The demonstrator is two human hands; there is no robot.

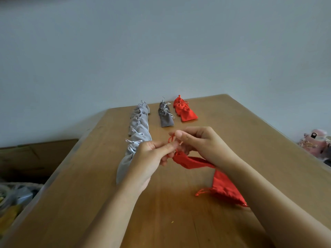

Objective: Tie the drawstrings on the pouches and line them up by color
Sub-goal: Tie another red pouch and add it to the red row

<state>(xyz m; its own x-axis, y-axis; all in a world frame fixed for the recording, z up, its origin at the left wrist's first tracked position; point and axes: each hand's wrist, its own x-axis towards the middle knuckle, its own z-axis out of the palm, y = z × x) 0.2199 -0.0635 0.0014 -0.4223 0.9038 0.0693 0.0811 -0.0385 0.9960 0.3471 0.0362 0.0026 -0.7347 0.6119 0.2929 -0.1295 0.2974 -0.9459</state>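
A red pouch lies just above the wooden table, its gathered neck pointing left between my hands. My left hand pinches its red drawstring near the neck. My right hand pinches the looped cord from above. A second red pouch lies on the table under my right forearm, cords loose. Three rows run toward the far edge: light grey pouches, dark grey pouches and red pouches, all with tied cords.
The table's far edge meets a pale wall. A brown box and clutter sit below the left edge. A pink object lies off the right edge.
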